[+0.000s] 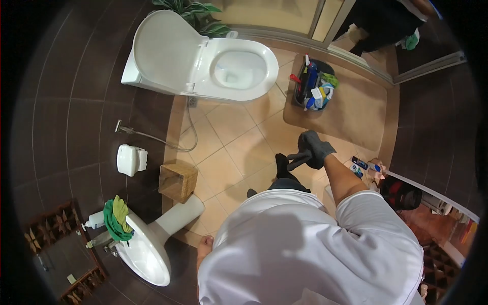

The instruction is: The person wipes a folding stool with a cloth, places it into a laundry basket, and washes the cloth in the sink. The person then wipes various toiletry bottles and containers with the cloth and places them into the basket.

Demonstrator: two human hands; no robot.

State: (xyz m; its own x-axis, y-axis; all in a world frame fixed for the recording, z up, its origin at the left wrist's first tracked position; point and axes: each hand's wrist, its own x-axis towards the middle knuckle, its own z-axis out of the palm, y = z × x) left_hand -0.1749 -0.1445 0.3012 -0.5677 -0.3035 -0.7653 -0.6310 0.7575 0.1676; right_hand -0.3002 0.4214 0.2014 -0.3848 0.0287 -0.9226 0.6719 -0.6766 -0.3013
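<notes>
A dark grey glove (319,147) covers my right hand (311,148), which reaches forward over the floor in front of my body. Some of its gloved fingers stretch out toward the left, and I see no separate object between them. My left hand (205,247) is bare and hangs at my left side near the washbasin pedestal. Its fingers are curled in, with no object showing in them. Below the gloved hand, part of a dark-covered foot (282,165) shows on the tiles.
A toilet (264,63) with raised lid stands ahead left. A caddy of cleaning bottles (316,84) sits on a beige mat (356,112). At left are a wicker bin (178,182), a hose (162,141) and a washbasin (147,262) with green cloths (117,218). Bottles (358,165) lie right.
</notes>
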